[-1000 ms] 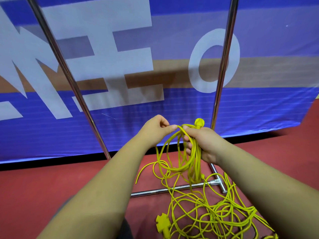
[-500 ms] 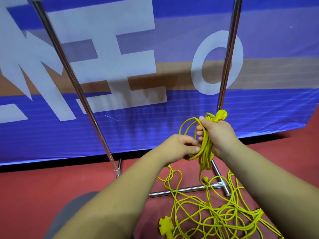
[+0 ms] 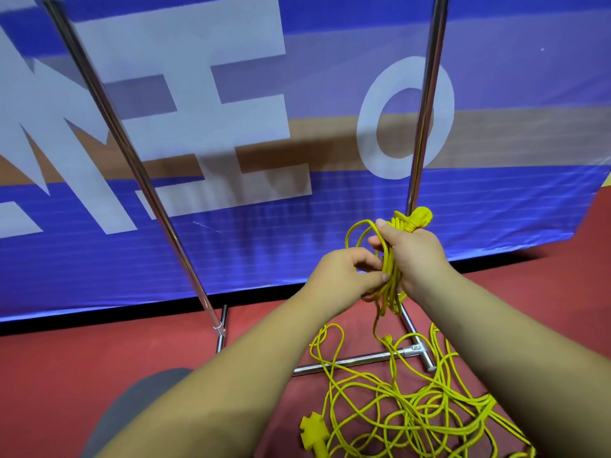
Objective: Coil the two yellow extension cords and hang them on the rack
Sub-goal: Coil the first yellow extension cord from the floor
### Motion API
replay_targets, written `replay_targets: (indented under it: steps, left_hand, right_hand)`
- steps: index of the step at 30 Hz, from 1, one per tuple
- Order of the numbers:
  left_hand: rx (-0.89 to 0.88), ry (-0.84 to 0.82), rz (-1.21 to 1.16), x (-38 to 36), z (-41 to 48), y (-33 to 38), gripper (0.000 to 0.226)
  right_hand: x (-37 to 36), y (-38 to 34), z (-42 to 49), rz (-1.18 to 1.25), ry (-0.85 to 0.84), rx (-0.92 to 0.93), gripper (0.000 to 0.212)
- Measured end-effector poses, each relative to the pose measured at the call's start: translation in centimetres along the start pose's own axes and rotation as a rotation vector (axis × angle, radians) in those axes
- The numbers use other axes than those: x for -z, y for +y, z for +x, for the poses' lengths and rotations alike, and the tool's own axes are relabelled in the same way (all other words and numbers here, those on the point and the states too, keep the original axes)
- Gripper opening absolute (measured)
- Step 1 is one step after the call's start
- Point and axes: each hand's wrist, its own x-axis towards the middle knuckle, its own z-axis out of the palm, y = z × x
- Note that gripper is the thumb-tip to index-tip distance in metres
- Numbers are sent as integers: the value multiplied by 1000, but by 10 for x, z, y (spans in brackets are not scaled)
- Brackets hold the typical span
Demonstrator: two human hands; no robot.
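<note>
My right hand (image 3: pixel 415 251) grips a bundle of yellow cord loops (image 3: pixel 391 279), with a yellow plug end (image 3: pixel 421 217) sticking out above the fist. My left hand (image 3: pixel 347 274) pinches a strand of the same bundle just left of it. From the bundle the cord drops to a loose yellow tangle (image 3: pixel 413 408) on the red floor, where a yellow socket end (image 3: pixel 314 431) lies at the lower middle. The metal rack has a left upright (image 3: pixel 132 160), a right upright (image 3: pixel 426 104) and a base bar (image 3: pixel 357 360). Its top rail is out of view.
A blue, white and tan banner (image 3: pixel 231 127) stands right behind the rack. Red floor (image 3: pixel 82 365) spreads left of the tangle. A grey-clad knee (image 3: pixel 132 411) shows at the bottom left.
My hands and the bundle have shifted right and risen in front of the right upright. My left hand has dropped from the loop tops to the bundle's left side.
</note>
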Motion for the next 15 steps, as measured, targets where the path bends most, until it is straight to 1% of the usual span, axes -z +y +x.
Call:
replay_targets:
  steps: [3, 6, 8, 11, 13, 15]
  left_hand:
    - [18, 67, -78, -3, -4, 3, 9]
    - [62, 84, -104, 0, -4, 3, 6]
    - [72, 118, -95, 4, -2, 3, 5]
    - [47, 188, -99, 10, 1, 3, 5]
    - [26, 203, -110, 14, 2, 5, 7]
    - [49, 183, -257, 16, 2, 11, 13]
  right_hand:
    - [1, 2, 3, -10, -27, 5, 26]
    - [2, 3, 4, -15, -68, 13, 22]
    - [3, 4, 6, 21, -95, -8, 25]
    - [5, 4, 9, 58, -138, -48, 30]
    - [7, 6, 10, 20, -163, -63, 26]
    - [8, 6, 8, -23, -198, -67, 21]
